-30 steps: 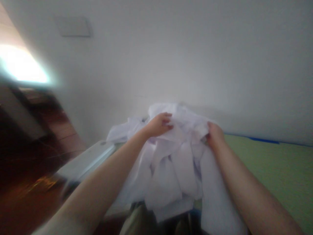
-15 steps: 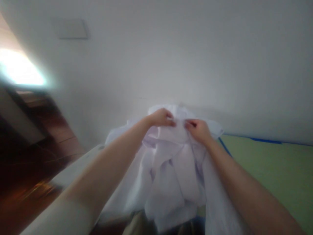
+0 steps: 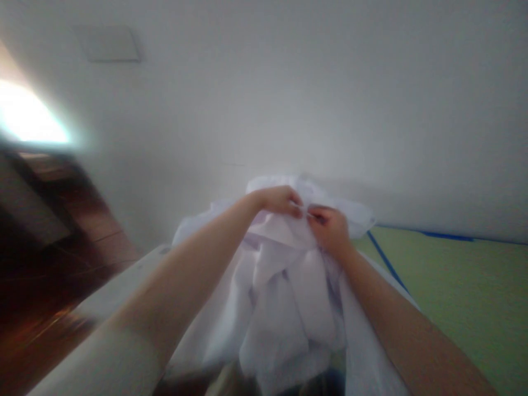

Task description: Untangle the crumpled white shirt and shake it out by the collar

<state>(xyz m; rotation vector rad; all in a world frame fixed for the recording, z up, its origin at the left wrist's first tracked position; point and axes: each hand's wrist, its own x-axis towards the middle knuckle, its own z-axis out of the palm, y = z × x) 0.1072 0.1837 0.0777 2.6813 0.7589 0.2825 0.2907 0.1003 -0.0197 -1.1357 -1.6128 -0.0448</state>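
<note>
A crumpled white cloth (image 3: 284,297) lies heaped in front of me, hanging down toward the bottom of the view. My left hand (image 3: 279,199) pinches a fold at the top of the heap. My right hand (image 3: 330,228) grips the same fold, its fingertips almost touching those of the left hand. Both forearms reach in from the lower corners. The picture is soft and blurred.
A green surface (image 3: 457,286) with a blue edge line (image 3: 385,258) stretches to the right. A plain white wall (image 3: 289,99) stands behind. A pale flat edge (image 3: 124,286) and a dark red-brown floor (image 3: 61,264) lie at the left, under a bright glare (image 3: 28,118).
My right hand has come in from the cloth's right side to meet my left hand at the top of the heap. The heap has bunched up slightly.
</note>
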